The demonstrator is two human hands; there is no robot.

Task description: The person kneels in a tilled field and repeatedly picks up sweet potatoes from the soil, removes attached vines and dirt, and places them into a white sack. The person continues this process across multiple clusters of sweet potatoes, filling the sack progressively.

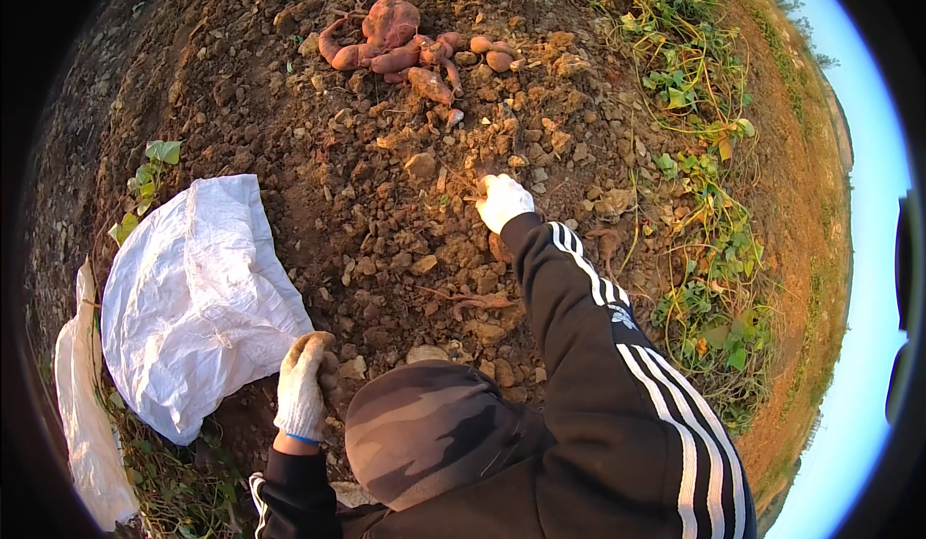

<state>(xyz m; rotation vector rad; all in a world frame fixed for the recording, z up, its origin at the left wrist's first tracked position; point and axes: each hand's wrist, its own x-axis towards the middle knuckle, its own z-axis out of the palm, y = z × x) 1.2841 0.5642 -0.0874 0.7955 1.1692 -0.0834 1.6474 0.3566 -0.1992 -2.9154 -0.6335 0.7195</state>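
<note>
My right hand (504,202), in a white glove, reaches down to the loose soil. Its fingers curl beside a thin root (457,176), and whether they grip anything is hidden. Partly under that wrist, a sweet potato (498,248) shows in the ground. My left hand (302,387) wears a soiled, pale knit glove and is bent beside the lower right edge of a white woven sack (210,286). Contact with the sack cannot be made out. Farther ahead lies a pile of reddish sweet potatoes (394,54), with a few smaller ones (498,56) to its right.
Green vines (712,199) run along the right side. Thin reddish roots (481,301) lie on the cloddy soil (391,235) near my knee (427,430). Another pale sack (87,409) is at the far left, with leaves (148,177) above the white one.
</note>
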